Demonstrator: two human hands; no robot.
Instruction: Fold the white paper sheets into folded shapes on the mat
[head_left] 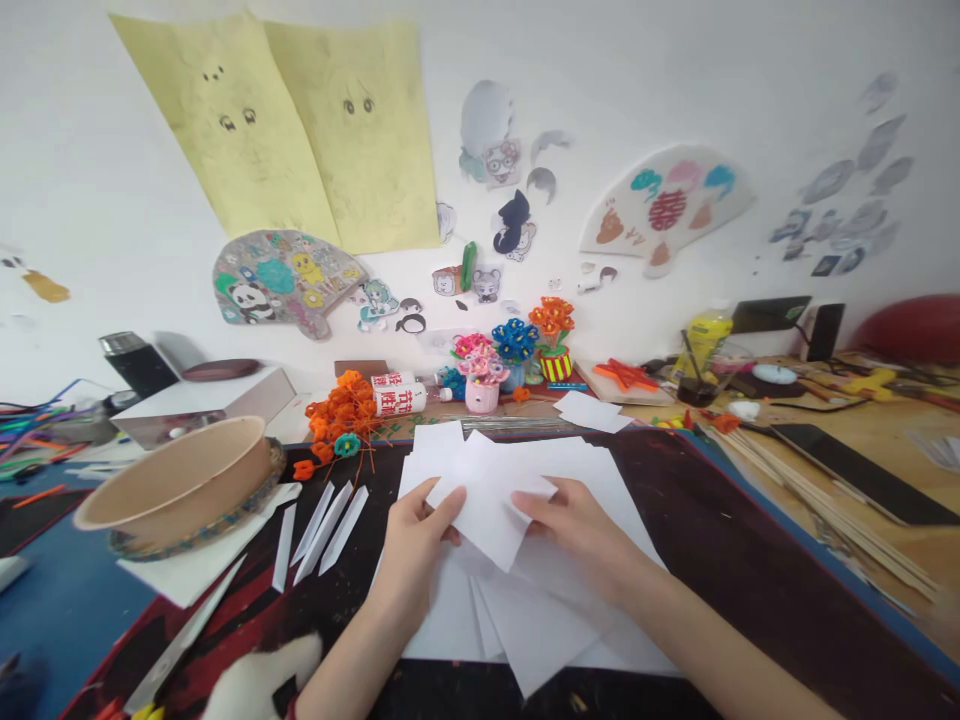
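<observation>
Bare forearms (375, 635) angle inward, left hand (426, 518) and right hand (576, 518) pinching a white paper (491, 500) at opposite sides, seemingly to steady it above loose sheets (551, 635) on a dark mat (727, 530).

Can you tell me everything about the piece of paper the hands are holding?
The paper is plain white, thin-looking and straight-edged. It's turned so one corner points toward the bottom of the picture. The left hand and right hand pinch its two sides, thumbs on top. On the right it looks bent; I can't tell if it's creased. Below it lie more white sheets.
</observation>
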